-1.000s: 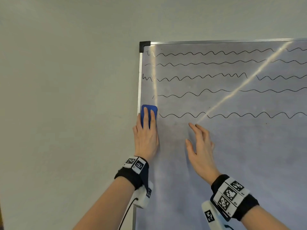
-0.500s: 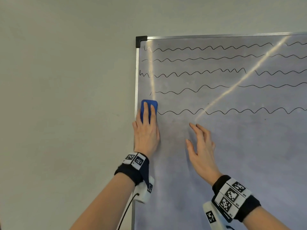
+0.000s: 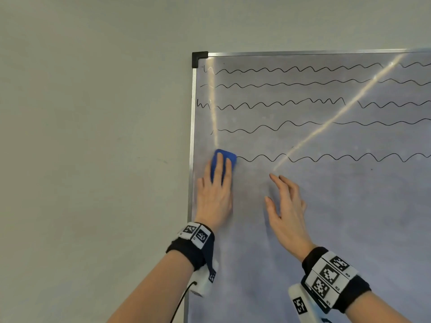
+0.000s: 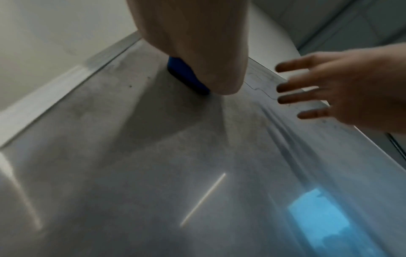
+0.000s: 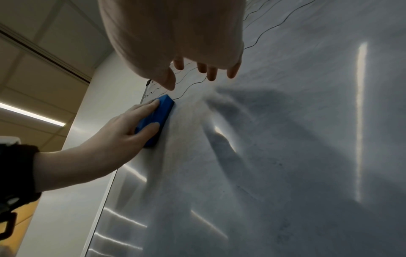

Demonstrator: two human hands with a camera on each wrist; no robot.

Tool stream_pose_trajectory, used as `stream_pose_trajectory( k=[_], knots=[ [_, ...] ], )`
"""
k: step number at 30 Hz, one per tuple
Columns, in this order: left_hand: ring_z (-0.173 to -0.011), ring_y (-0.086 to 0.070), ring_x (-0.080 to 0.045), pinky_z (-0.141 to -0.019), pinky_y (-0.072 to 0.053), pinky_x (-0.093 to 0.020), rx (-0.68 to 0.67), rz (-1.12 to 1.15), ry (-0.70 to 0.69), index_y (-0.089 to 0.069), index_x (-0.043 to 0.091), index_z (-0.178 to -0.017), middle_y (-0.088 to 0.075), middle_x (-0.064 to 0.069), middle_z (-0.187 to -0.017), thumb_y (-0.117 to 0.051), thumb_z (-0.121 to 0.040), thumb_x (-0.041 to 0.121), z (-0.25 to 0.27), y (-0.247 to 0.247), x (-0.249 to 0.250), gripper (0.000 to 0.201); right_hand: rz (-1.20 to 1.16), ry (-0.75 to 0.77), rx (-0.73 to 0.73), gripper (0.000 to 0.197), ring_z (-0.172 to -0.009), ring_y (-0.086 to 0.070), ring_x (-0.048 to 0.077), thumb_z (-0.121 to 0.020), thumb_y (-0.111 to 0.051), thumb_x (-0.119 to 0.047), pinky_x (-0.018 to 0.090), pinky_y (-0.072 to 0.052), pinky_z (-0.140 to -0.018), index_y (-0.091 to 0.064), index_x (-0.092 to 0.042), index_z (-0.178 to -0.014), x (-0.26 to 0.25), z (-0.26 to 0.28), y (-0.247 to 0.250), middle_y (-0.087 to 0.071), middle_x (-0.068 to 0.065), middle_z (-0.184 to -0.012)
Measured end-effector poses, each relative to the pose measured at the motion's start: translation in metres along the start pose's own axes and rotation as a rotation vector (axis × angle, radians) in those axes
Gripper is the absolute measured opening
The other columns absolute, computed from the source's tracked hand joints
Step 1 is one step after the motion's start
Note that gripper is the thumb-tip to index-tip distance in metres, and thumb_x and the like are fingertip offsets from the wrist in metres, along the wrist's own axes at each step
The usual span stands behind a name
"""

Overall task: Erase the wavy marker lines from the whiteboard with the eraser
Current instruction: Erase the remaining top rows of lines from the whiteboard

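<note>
The whiteboard (image 3: pixel 338 224) carries several black wavy lines (image 3: pixel 291 85) across its upper part. My left hand (image 3: pixel 220 166) holds the blue eraser (image 3: pixel 231 156) flat against the board, at the left end of the lowest wavy line (image 3: pixel 326 157). Two fingers lie along its back, and in the right wrist view the thumb presses its side (image 5: pixel 158 113). My right hand (image 3: pixel 279 183) is open with fingers spread, just below that line and close to the board; whether it touches I cannot tell. In the left wrist view the palm hides most of the eraser (image 4: pixel 186 76).
The board's metal frame (image 3: pixel 191 136) with a black corner cap (image 3: pixel 198 59) borders a plain wall (image 3: pixel 93 136) on the left. Bright streaks of reflected light (image 3: pixel 338 113) cross the board. Below the lowest line the board shows only grey smears.
My left hand has slid the eraser right, away from the frame, onto the lowest line's left end, and a short piece of that line is gone. The right hand has barely moved.
</note>
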State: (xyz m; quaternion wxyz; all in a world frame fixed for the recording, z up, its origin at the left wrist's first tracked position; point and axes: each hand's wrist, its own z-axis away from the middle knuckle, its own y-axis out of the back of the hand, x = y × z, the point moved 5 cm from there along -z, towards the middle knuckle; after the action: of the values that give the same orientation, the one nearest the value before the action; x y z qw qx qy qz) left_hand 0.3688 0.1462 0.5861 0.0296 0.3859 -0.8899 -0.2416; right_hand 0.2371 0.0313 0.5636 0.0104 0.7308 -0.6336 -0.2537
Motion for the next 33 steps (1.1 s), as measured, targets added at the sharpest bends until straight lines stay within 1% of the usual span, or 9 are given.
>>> stream_pose_trajectory(
  k=[4,8,10,14,16,22,25,28,33],
  knots=[
    [-0.13,-0.044,-0.04,-0.072,-0.043,-0.038,-0.011,-0.057,-0.175,-0.037,0.006,-0.146,-0.033,-0.016,-0.154,-0.052,-0.077,0.009,0.0,0.0,-0.004,0.071,0.008,-0.01,0.002,0.053,-0.133,-0.03,0.016,-0.094,-0.051,-0.017,0.032,-0.016,-0.103,-0.033,-0.031,-0.141,0.001,-0.004,0.003,-0.031,-0.002,-0.139],
    [-0.127,-0.044,-0.041,-0.071,-0.045,-0.04,0.01,0.001,0.077,-0.038,0.003,-0.145,-0.032,-0.018,-0.154,-0.06,-0.076,0.005,-0.011,0.011,-0.032,0.072,0.005,-0.005,0.006,0.053,-0.133,-0.03,0.015,-0.094,-0.051,-0.017,0.03,-0.013,-0.102,-0.032,-0.031,-0.142,-0.002,-0.006,0.007,-0.03,-0.003,-0.139],
    [-0.128,-0.043,-0.042,-0.071,-0.044,-0.04,0.003,0.019,0.092,-0.035,0.003,-0.146,-0.031,-0.019,-0.154,-0.058,-0.075,0.005,-0.008,0.009,-0.017,0.074,0.008,-0.003,0.009,0.053,-0.133,-0.03,0.015,-0.094,-0.051,-0.017,0.03,-0.013,-0.102,-0.032,-0.031,-0.141,-0.003,-0.006,0.006,-0.03,-0.003,-0.139],
    [-0.131,-0.041,-0.042,-0.07,-0.044,-0.038,-0.061,0.012,-0.195,-0.034,0.004,-0.146,-0.032,-0.019,-0.154,-0.061,-0.073,0.004,0.006,-0.004,0.024,0.078,0.027,0.005,0.016,0.053,-0.133,-0.031,0.016,-0.094,-0.052,-0.017,0.031,-0.015,-0.102,-0.033,-0.029,-0.141,-0.005,-0.005,0.008,-0.031,-0.002,-0.139],
    [-0.13,-0.041,-0.041,-0.07,-0.044,-0.038,-0.051,-0.029,-0.245,-0.034,0.005,-0.146,-0.034,-0.017,-0.154,-0.064,-0.071,0.004,0.001,-0.002,0.015,0.081,0.03,0.006,0.025,0.052,-0.133,-0.031,0.015,-0.094,-0.051,-0.017,0.031,-0.015,-0.103,-0.033,-0.03,-0.141,-0.003,-0.006,0.013,-0.031,-0.002,-0.139],
    [-0.129,-0.044,-0.043,-0.073,-0.045,-0.041,-0.04,0.02,0.09,-0.034,0.003,-0.147,-0.03,-0.019,-0.155,-0.057,-0.076,0.007,-0.017,0.006,0.0,0.075,0.023,-0.03,0.034,0.052,-0.131,-0.031,0.014,-0.095,-0.05,-0.016,0.029,-0.013,-0.103,-0.033,-0.031,-0.141,0.009,0.001,0.028,-0.03,-0.002,-0.139],
    [-0.129,-0.043,-0.043,-0.071,-0.044,-0.039,-0.061,0.002,-0.154,-0.039,0.004,-0.146,-0.031,-0.018,-0.155,-0.039,-0.081,0.004,-0.002,-0.004,0.038,0.065,0.039,-0.03,0.032,0.052,-0.131,-0.031,0.014,-0.094,-0.051,-0.016,0.03,-0.014,-0.104,-0.033,-0.03,-0.141,0.009,0.003,0.028,-0.031,-0.001,-0.139],
    [-0.13,-0.043,-0.041,-0.071,-0.044,-0.038,-0.039,-0.051,-0.313,-0.039,0.006,-0.146,-0.033,-0.016,-0.155,-0.051,-0.075,0.002,-0.003,-0.002,0.033,0.072,0.044,-0.026,0.041,0.052,-0.13,-0.032,0.012,-0.094,-0.051,-0.017,0.031,-0.015,-0.103,-0.033,-0.031,-0.141,0.008,0.002,0.032,-0.031,-0.002,-0.139],
    [-0.128,-0.044,-0.043,-0.068,-0.042,-0.038,-0.045,0.015,0.024,-0.035,0.004,-0.147,-0.029,-0.017,-0.156,-0.058,-0.073,0.004,-0.02,0.008,0.002,0.078,0.063,-0.058,0.045,0.052,-0.13,-0.032,0.013,-0.095,-0.05,-0.019,0.03,-0.014,-0.102,-0.032,-0.033,-0.141,0.017,0.004,0.042,-0.03,-0.002,-0.139]
  ],
)
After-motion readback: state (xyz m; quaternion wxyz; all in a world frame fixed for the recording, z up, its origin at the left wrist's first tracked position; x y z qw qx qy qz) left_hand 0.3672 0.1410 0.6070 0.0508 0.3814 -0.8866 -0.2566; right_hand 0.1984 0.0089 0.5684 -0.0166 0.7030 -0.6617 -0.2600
